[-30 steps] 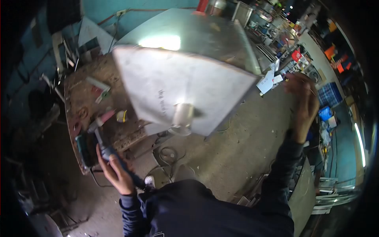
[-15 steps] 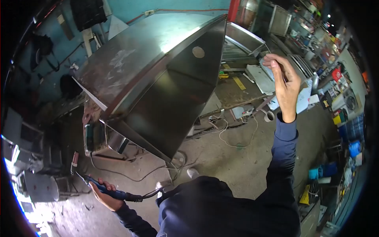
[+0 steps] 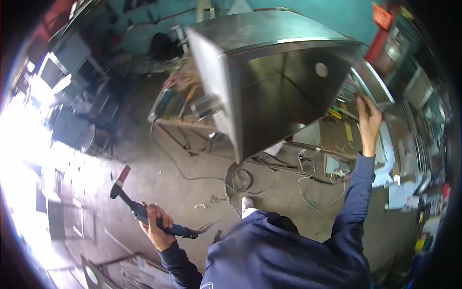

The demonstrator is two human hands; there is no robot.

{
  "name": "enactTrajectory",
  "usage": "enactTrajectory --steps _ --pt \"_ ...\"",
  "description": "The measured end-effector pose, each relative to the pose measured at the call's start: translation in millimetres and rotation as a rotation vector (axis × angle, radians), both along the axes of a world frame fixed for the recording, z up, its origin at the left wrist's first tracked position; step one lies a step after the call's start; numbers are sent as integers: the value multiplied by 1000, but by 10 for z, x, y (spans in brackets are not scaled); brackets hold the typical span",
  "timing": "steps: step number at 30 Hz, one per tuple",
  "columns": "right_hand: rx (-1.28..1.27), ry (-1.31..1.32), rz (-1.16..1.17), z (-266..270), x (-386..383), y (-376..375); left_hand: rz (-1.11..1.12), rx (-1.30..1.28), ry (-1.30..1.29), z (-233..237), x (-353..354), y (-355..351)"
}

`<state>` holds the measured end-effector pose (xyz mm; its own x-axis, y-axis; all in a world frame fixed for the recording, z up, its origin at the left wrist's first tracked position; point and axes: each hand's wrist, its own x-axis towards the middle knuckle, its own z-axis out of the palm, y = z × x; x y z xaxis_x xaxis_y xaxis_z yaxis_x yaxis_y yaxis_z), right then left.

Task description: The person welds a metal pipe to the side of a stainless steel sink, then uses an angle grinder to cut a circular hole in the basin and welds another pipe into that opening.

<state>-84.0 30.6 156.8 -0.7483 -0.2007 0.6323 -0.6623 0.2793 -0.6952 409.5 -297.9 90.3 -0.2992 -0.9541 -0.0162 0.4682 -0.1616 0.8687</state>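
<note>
My left hand [image 3: 155,222] is wrapped round the blue handle of a TIG welding torch [image 3: 129,198]. Its pink nozzle points up and away, over the floor, and its cable trails towards my body. On the right, my raised right hand [image 3: 368,120] has its fingers drawn together in a pinch; I cannot tell what is between them. Those fingertips overlap the area just right of a large sheet-metal hood [image 3: 284,103]. The hood has a dark hollow inside, a round hole [image 3: 321,70] near its right end, and a bright side panel facing left.
A low metal-framed workbench [image 3: 187,126] bears the hood, with tools at its left end. Cables and a coil [image 3: 242,179] lie on the floor near my foot [image 3: 247,203]. Metal panels stand at right. Strong light glares from the left, by several stools and cabinets.
My view has swung left, so the hood appears further right and more of its left side shows. The torch is held higher in view, its nozzle pointing up and right. My right hand appears lower.
</note>
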Motion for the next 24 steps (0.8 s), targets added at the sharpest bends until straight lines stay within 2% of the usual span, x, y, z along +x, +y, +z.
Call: enactTrajectory --steps 5,7,8,13,15,20,22,24 --pt "77 44 85 -121 -32 -64 107 -26 -125 -125 559 483" --pt "86 23 142 -145 18 -6 280 -144 -128 -36 566 722" --pt "100 16 162 -135 80 38 294 -221 -156 -72 618 804" --pt "116 -73 211 -149 155 352 328 -284 -222 -75 621 999" --pt "129 -109 181 -166 107 505 274 -289 -186 -111 558 1060" --pt "109 -166 174 -326 -116 620 302 -235 -229 173 118 1265" --pt "86 -36 216 -425 -293 561 272 -221 -257 182 -20 1278" --pt "93 -54 220 -443 -498 530 251 -210 -290 224 -227 1289"
